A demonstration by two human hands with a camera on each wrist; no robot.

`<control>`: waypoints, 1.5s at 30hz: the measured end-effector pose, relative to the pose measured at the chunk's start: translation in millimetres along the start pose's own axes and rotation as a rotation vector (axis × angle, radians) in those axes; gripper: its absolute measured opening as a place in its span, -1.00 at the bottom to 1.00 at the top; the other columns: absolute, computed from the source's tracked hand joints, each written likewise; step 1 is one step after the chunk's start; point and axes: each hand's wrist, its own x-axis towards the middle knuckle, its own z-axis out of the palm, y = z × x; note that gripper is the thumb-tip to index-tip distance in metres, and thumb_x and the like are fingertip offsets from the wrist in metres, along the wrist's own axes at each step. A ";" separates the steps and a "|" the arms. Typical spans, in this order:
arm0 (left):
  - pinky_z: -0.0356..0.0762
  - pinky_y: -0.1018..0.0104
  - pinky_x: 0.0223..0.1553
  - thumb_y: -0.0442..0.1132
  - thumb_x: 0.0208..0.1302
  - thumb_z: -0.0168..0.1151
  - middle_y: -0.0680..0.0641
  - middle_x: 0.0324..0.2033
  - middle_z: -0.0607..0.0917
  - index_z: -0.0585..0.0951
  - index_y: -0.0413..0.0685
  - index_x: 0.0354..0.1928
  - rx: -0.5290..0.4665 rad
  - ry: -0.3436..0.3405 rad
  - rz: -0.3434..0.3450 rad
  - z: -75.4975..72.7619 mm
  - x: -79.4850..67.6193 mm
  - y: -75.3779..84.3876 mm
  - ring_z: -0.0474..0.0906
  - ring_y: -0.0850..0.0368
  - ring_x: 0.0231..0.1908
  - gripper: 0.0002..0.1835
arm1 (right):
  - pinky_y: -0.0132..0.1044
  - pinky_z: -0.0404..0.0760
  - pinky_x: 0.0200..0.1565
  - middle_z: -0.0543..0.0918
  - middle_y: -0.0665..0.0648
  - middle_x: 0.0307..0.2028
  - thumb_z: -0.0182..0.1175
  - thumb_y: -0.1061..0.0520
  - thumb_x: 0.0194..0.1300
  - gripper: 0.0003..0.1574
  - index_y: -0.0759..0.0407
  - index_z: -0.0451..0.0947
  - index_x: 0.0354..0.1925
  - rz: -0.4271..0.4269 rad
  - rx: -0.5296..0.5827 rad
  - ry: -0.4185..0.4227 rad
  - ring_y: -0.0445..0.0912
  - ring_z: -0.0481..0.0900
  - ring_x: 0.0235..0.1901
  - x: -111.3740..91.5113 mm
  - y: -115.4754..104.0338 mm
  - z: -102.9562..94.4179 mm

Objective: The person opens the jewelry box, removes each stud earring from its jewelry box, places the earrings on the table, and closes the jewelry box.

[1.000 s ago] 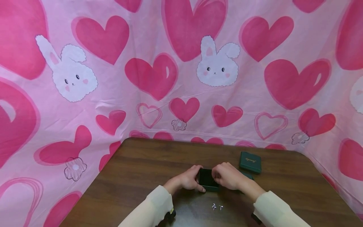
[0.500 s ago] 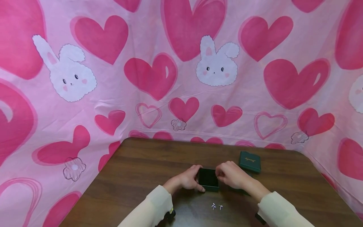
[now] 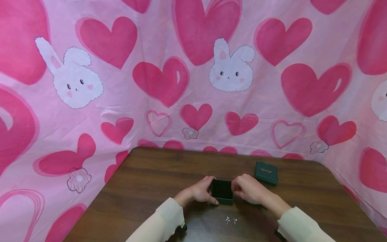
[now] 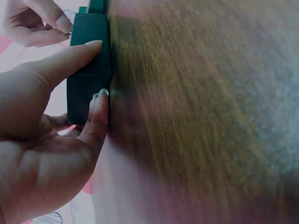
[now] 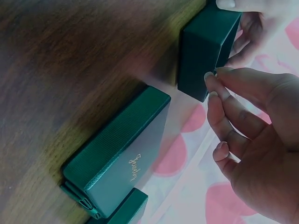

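Observation:
A small dark green box (image 3: pixel 222 201) sits uncovered on the table, its inside black. My left hand (image 3: pixel 200 190) grips its left side, thumb along the near wall, fingers curled round the side in the left wrist view. At the right rim is my right hand (image 3: pixel 248 189), thumb and index finger pinched together. In the left wrist view a tiny shiny bit (image 4: pixel 68 34) shows between those fingertips; it is too small to tell its kind. Two small silver pieces (image 3: pixel 227 220) with thin pins lie on the table in front of the box.
A green lid (image 3: pixel 266 173) with gold script lies at the right. Partly under the right forearm in the head view is another green box, shown as a script-marked box (image 5: pixel 124 149) with a ribbon bow in the right wrist view. Behind the table (image 3: pixel 169 168) hangs pink heart-patterned cloth (image 3: pixel 163 80).
My right hand has drawn back from over the box to its right rim, uncovering more of the black inside. The left hand and box stay in place.

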 end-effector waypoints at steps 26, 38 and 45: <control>0.44 0.23 -0.05 -0.26 0.02 0.63 0.02 0.00 0.43 0.41 -0.02 0.27 -0.005 0.003 0.000 1.4 1.7 -0.9 0.41 0.12 -0.13 -0.22 | -0.35 0.55 -0.35 0.59 -0.26 -0.48 0.40 0.25 0.26 -0.83 0.00 0.70 -0.43 -0.029 0.050 -0.032 -0.36 0.47 -0.47 -12.6 -7.8 3.2; 0.44 0.25 -0.04 -0.27 0.01 0.63 0.02 -0.01 0.43 0.41 -0.02 0.24 -0.006 -0.001 0.008 1.6 1.6 -0.3 0.40 0.13 -0.12 -0.24 | -0.35 0.51 -0.37 0.57 -0.24 -0.50 0.39 0.23 0.28 -0.81 -0.02 0.69 -0.44 -0.001 0.057 -0.054 -0.35 0.45 -0.48 -16.4 -12.2 0.6; 0.44 0.26 -0.09 -0.29 -0.01 0.63 0.00 -0.01 0.42 0.42 -0.05 0.24 -0.016 0.004 0.018 0.9 0.5 0.2 0.41 0.11 -0.16 -0.23 | -0.36 0.53 -0.38 0.57 -0.28 -0.49 0.39 0.21 0.28 -0.83 -0.04 0.71 -0.42 0.007 0.071 -0.088 -0.36 0.46 -0.47 -20.3 -13.6 1.8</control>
